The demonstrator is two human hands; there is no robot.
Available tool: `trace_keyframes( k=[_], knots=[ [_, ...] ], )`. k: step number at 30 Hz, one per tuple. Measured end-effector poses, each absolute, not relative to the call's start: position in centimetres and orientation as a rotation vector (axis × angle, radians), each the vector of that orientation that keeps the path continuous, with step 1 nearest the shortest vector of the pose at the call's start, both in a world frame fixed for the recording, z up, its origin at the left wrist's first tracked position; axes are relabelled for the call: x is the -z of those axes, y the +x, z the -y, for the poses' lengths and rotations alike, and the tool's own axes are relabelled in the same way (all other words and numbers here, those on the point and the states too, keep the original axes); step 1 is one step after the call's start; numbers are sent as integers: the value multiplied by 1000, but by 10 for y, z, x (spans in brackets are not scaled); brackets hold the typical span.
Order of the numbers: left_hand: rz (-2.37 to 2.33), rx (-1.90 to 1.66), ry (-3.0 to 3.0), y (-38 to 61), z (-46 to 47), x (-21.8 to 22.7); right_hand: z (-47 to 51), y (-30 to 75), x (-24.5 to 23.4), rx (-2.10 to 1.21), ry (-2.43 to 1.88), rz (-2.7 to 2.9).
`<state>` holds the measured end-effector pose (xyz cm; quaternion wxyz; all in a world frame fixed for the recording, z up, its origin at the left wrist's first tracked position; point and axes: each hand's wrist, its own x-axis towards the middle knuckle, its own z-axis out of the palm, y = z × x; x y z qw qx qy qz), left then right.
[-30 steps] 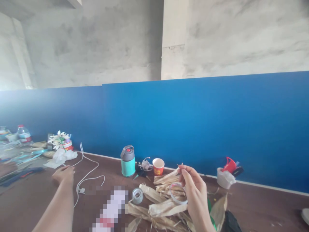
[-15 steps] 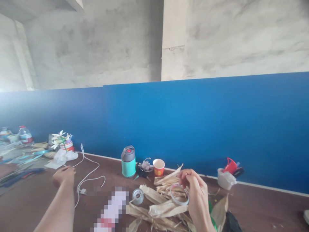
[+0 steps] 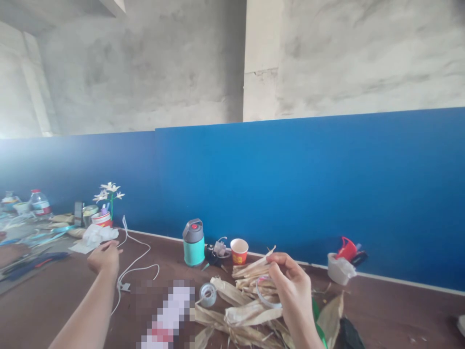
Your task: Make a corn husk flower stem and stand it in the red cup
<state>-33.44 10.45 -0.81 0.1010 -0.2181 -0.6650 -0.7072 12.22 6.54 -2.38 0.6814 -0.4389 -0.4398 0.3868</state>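
Note:
My left hand (image 3: 104, 258) is closed in a pinch, raised over the left of the table. A white artificial flower on a green stem (image 3: 112, 209) stands upright above it and appears held by its stem. The lower stem does not show against white tissue. My right hand (image 3: 292, 286) is closed, thumb and fingertips together, over dry corn husks (image 3: 250, 315). A thin, whitish, see-through roll of tape (image 3: 260, 295) hangs at its palm side, partly hidden by the hand. Another tape roll (image 3: 208, 294) lies left of the husks.
Behind the husks stand a turquoise flask (image 3: 193, 252) and a red paper cup (image 3: 239, 253). A white cable (image 3: 140, 267) lies right of my left hand. A white tub (image 3: 339, 270) stands at right. Another person's hand (image 3: 12, 254) shows at far left. A blue partition (image 3: 290, 184) runs behind.
My left hand has moved slightly right. The flower has swung right and up, from leaning left to upright. My right hand has shifted slightly, and the tape roll has turned behind it.

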Motion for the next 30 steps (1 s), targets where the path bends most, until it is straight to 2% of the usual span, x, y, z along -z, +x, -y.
trace_keyframes(
  k=[5, 12, 19, 25, 28, 30],
  knots=[
    [1833, 2298, -735, -281, -112, -3, -67, 121, 24, -889, -990, 969],
    [1769, 2495, -1522, -135, -76, -4, -67, 118, 21, -968, -955, 903],
    [2074, 2592, -2093, -17, -54, 37, -59, 120, 10, -1079, -873, 939],
    [2255, 2595, -2363, 21, -53, 89, -69, 126, 23, -997, -893, 925],
    [2129, 2525, -2589, 18, -57, 90, -73, 127, 29, -905, -900, 996],
    [2009, 2553, -2541, 11, -62, 79, -73, 127, 28, -875, -910, 1040]
  ],
)
